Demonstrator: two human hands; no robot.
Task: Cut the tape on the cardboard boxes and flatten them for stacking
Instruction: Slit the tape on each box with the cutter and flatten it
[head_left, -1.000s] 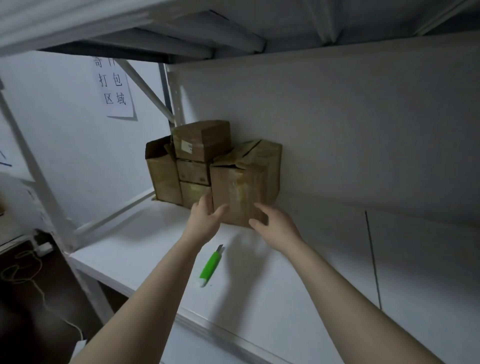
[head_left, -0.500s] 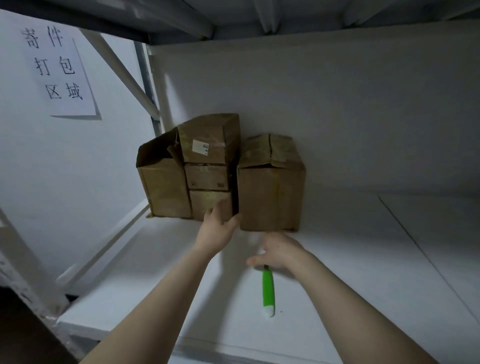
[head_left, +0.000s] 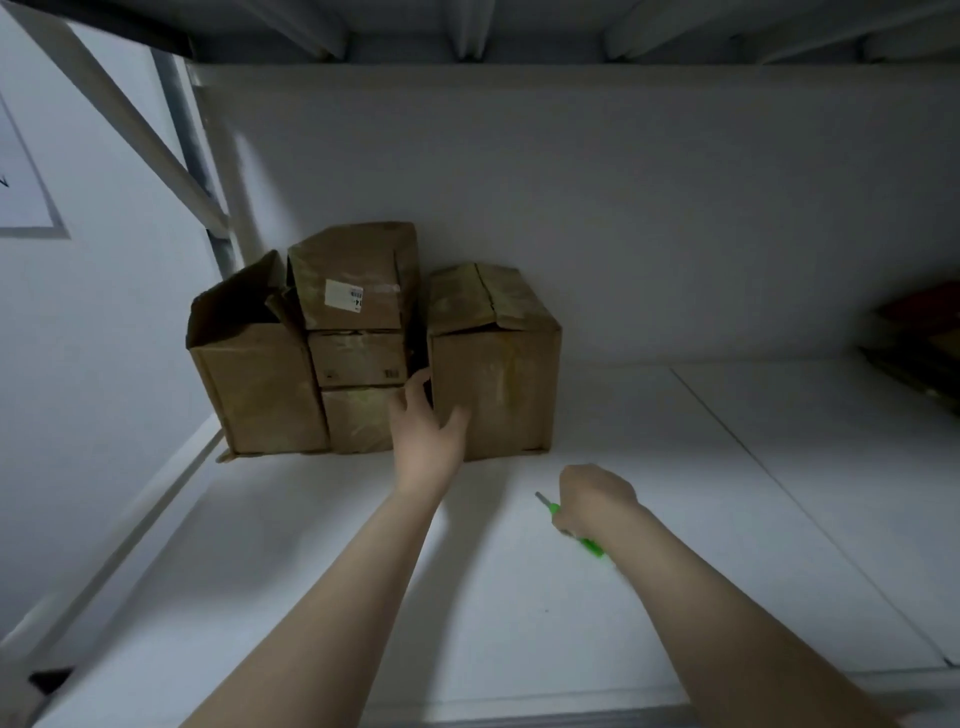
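Several brown cardboard boxes stand against the back wall of a white shelf. The rightmost taped box is upright, and my left hand grips its left front edge, fingers reaching into the gap beside it. Next to it three small boxes are stacked; the top one carries a white label. An open-topped box is at the far left. My right hand holds a green utility knife just above the shelf; its metal tip pokes out toward the left.
A dark flat stack lies at the shelf's far right edge. A white diagonal rack brace and upright post run at the left. A paper sign hangs on the left wall. Another shelf's underside is close overhead.
My right hand has closed around the green knife and lifted it off the shelf. My left hand has slid up onto the rightmost box's left edge. The camera has moved closer.
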